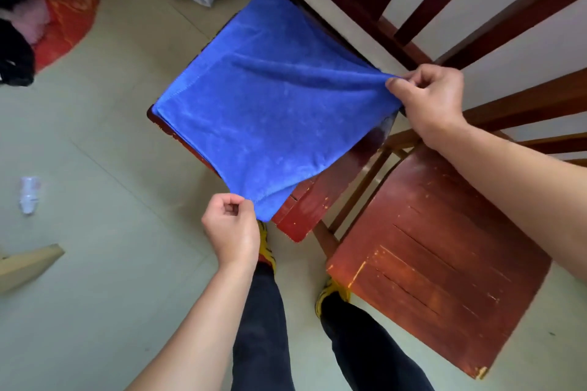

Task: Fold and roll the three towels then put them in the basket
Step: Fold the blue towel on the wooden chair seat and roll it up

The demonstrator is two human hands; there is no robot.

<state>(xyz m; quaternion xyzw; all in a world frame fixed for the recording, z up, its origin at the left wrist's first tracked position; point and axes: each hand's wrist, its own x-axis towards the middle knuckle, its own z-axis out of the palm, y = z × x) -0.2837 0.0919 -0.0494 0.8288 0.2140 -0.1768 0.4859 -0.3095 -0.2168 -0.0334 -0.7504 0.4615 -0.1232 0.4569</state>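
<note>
Item: blue towel (270, 105), square, plush microfibre pile, stitched hem visible along its left edge. It lay spread over the seat of a red-brown wooden chair (301, 216), covering all but the seat's near right strip; its near corner overhung the seat's front corner. A second blue layer showed under the left and near edges, either a fold or another towel; which could not be told.

Holds: the left hand (232, 232) was closed in a thumb-and-forefinger pinch on the towel's near corner. The right hand (428, 101) was closed in a like pinch on the right corner, raised a little off the seat, so that soft ridges ran across the cloth toward it.

Handling, as judged: light, limp, no stiffness; it would drape and wrinkle wherever unsupported, and the nap should grip itself rather than slide. Corners and hemmed edges were the sound places to take hold, kept taut for a clean fold.

Surroundings: a second wooden chair (444, 263), seat scuffed with paint worn to pale chips, stood just to the right. Pale tiled floor (111, 136). No basket was in view.
</note>
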